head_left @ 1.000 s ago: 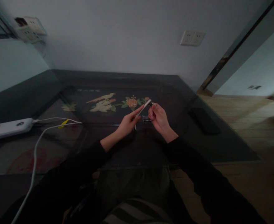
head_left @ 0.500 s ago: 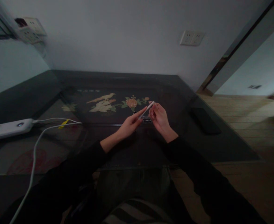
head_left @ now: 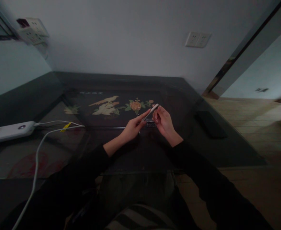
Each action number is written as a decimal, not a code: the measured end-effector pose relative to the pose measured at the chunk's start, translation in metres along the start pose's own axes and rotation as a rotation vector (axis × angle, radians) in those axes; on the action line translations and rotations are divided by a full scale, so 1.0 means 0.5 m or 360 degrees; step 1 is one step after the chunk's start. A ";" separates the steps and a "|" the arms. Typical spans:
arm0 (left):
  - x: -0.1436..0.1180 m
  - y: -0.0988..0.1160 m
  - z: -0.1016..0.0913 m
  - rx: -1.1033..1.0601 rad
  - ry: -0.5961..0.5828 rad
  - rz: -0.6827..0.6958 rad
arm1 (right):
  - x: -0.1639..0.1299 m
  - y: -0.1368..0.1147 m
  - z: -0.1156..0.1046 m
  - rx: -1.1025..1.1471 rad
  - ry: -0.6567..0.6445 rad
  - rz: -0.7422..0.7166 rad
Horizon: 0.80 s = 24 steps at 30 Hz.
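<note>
A slim white pen-like object (head_left: 152, 111) slants up to the right between my hands; its exact kind is unclear. Its lower end is gripped by my left hand (head_left: 132, 127), thumb and fingers closed round it. My right hand (head_left: 164, 121) is curled at the upper end, thumb and finger pinched together; what lies between them is too small to make out. Just below the white object, between the hands, a small shiny rack-like thing (head_left: 151, 123) shows in part. A thin dark piece pokes out beside my left fingers, mostly hidden.
Beneath my hands is a dark glass-topped table (head_left: 131, 153) with a bird-and-flower picture (head_left: 107, 107). A white power strip (head_left: 10, 132) and its cable (head_left: 36, 159) lie left. On the right rests a dark flat phone-like object (head_left: 211, 124). A wall (head_left: 116, 41) stands behind.
The hands and the white object hold nearly the same pose. My right fingertips have shifted very slightly at its upper end, and the whole view has moved a little.
</note>
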<state>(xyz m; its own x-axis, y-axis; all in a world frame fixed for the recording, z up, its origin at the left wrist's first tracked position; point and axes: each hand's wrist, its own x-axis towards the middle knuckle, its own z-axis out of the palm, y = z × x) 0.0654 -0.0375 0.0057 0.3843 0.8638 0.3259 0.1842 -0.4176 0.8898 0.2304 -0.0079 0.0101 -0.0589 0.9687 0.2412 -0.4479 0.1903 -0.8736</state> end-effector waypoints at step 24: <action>-0.006 0.003 0.011 -0.0171 -0.0043 -0.0044 | 0.000 0.000 -0.001 -0.0029 0.0003 -0.0044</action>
<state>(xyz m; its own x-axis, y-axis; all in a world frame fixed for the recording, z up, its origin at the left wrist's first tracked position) 0.0693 -0.0424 0.0043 0.4050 0.8660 0.2934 0.0976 -0.3600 0.9279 0.2308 -0.0078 0.0097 -0.0452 0.9633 0.2646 -0.4331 0.2198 -0.8741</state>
